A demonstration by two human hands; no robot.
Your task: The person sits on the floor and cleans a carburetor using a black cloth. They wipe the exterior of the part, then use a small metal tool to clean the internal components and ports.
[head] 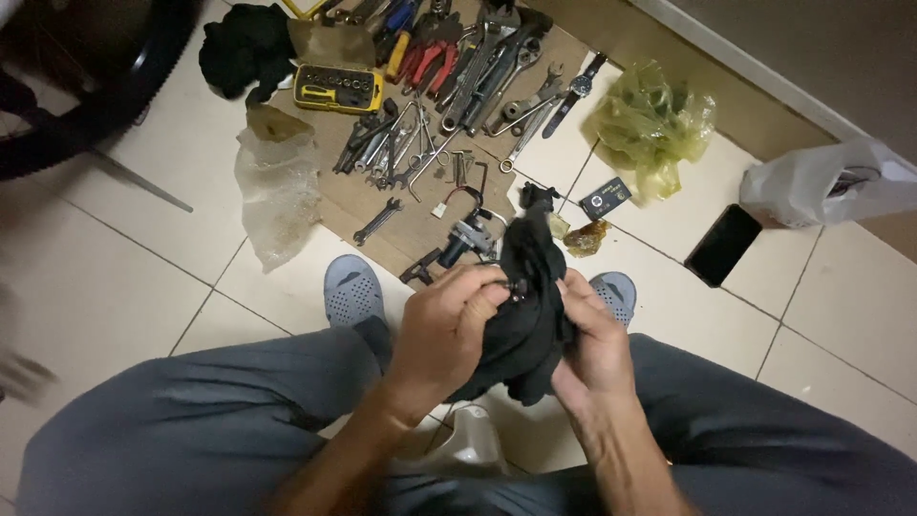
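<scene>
My left hand [445, 330] and my right hand [590, 336] meet in front of my knees, both wrapped around a black cloth [528, 287]. The fingertips of my left hand pinch a small dark metal part [517, 286] against the cloth. My right hand cups the cloth from the right and below. The cloth hangs down between my palms and hides most of the part.
A cardboard sheet [382, 210] on the tile floor holds several wrenches, pliers [426, 59], a yellow socket set [336, 88] and a small motor-like piece [465, 236]. A black phone [722, 245], yellow plastic bag [651, 124], white bag [829, 182], another black cloth [246, 46] and a bicycle tyre [105, 86] lie around.
</scene>
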